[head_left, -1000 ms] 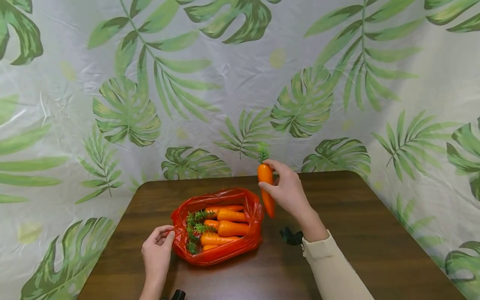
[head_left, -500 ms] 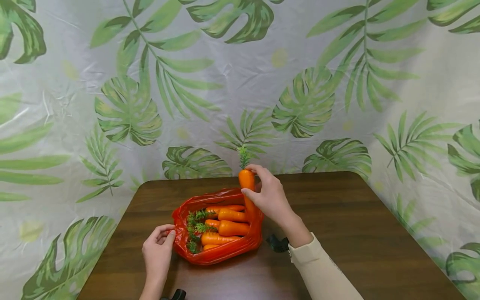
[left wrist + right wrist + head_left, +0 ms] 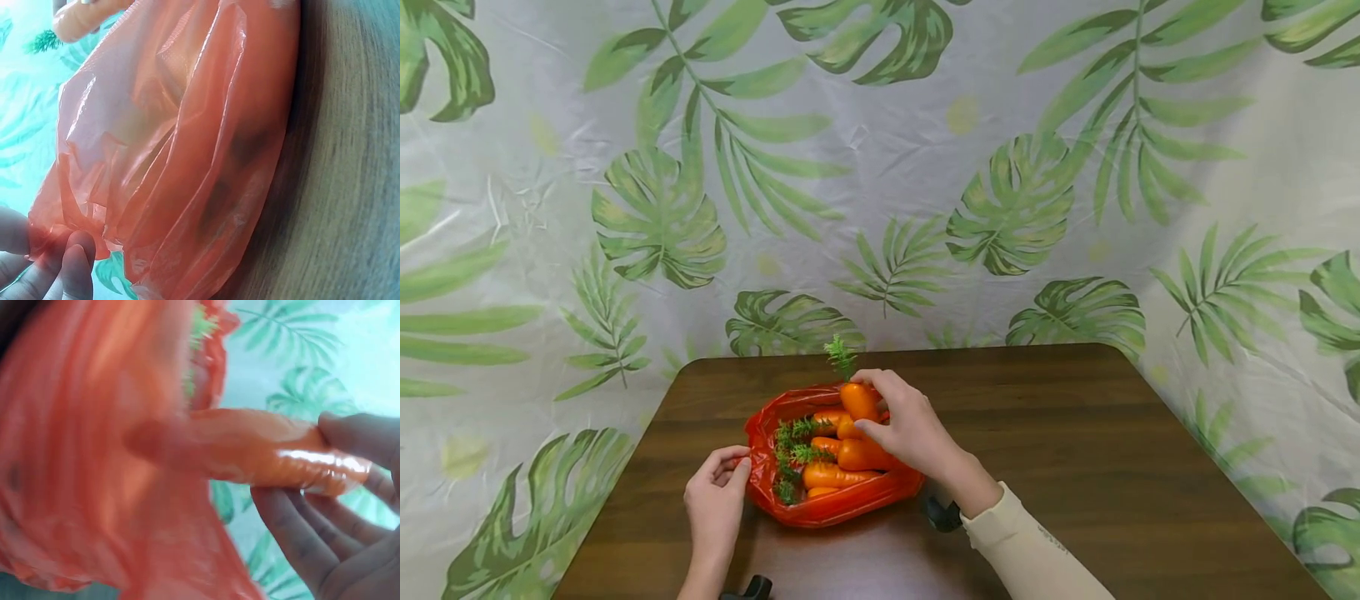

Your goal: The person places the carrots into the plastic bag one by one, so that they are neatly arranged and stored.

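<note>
A red plastic bag (image 3: 820,515) lies open on the table, with several orange carrots (image 3: 835,477) inside, their green tops toward the left. My left hand (image 3: 717,498) pinches the bag's left rim between thumb and fingers; the left wrist view shows the gathered plastic (image 3: 69,240) at the fingertips. Over the bag's right part, my right hand (image 3: 913,421) holds one carrot (image 3: 859,402) near its thick end, green top up. In the right wrist view that carrot (image 3: 250,450) has its narrow tip behind the translucent bag wall (image 3: 94,456).
The dark wooden table (image 3: 1075,450) extends to the right of the bag and in front of it. Behind it hangs a leaf-patterned sheet (image 3: 880,167). Black wrist-worn devices (image 3: 942,514) show under the right wrist and near the left one.
My right hand has carried the carrot leftward and down, from beside the bag to inside its right rim. My left hand keeps its place on the bag's left rim.
</note>
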Demonstrator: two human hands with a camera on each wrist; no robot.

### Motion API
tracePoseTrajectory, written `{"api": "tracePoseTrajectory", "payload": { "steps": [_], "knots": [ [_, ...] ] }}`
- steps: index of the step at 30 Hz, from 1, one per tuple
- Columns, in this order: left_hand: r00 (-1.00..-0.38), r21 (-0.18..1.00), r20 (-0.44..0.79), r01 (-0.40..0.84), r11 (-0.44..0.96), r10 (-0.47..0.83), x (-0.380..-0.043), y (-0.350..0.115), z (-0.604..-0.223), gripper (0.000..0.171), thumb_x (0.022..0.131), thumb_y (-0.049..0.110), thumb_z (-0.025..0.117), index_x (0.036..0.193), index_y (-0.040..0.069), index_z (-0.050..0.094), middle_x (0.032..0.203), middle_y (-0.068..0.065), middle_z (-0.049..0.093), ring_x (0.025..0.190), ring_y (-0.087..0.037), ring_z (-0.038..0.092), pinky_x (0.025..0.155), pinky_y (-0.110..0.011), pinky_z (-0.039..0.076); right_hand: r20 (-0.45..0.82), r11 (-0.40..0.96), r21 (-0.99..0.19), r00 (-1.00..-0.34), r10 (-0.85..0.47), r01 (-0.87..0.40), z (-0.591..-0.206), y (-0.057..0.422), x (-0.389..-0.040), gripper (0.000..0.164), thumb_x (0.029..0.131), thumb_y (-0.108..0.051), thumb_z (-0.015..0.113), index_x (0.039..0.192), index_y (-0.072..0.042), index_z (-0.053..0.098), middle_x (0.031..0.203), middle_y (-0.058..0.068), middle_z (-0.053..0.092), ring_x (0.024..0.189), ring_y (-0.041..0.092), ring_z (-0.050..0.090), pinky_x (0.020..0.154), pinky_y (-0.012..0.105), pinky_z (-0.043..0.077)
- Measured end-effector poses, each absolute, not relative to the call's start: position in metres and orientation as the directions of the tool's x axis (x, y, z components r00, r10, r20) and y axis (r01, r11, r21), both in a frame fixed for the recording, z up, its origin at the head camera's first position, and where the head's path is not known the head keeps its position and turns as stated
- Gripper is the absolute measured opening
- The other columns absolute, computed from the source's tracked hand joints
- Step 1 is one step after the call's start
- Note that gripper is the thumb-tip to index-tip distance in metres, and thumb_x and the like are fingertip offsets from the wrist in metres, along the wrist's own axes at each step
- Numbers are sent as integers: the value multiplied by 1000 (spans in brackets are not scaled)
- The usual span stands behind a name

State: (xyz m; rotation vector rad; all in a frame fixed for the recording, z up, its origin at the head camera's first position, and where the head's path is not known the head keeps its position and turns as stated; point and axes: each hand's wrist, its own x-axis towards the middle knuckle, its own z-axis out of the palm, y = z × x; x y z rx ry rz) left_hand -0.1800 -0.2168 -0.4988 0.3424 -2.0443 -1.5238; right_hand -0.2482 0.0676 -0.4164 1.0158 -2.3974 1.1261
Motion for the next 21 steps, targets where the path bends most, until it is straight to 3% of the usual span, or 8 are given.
{"api": "tracePoseTrajectory", "payload": {
  "steps": [7, 14, 21],
  "knots": [
    [-806, 936, 292, 129, 328, -515, -180, -217, -498, 8, 91, 5, 73, 99, 8, 76, 90, -13, 72, 73, -14, 65, 61, -16, 50, 425, 454, -465, -641, -639, -760, -431, 66, -244, 58, 87, -16, 81, 136, -26, 54, 130, -9, 53, 88, 11, 57, 73, 27, 55],
    [-809, 938, 283, 121, 326, -515, -179, -217, -497, 9, 92, 7, 73, 100, 7, 76, 92, -13, 72, 75, -12, 64, 62, -16, 50, 339, 454, -382, -579, -742, -805, -438, 68, -238, 56, 84, -14, 83, 133, -28, 59, 116, -8, 54, 83, 10, 58, 72, 19, 51],
    [-807, 940, 281, 122, 318, -520, -178, -216, -497, 9, 92, 6, 73, 99, 8, 76, 90, -13, 71, 74, -13, 64, 61, -16, 49, 301, 477, -219, -524, -797, -851, -444, 69, -234, 58, 84, -15, 83, 133, -33, 60, 109, -7, 54, 68, 8, 49, 60, 19, 46]
  ]
}}
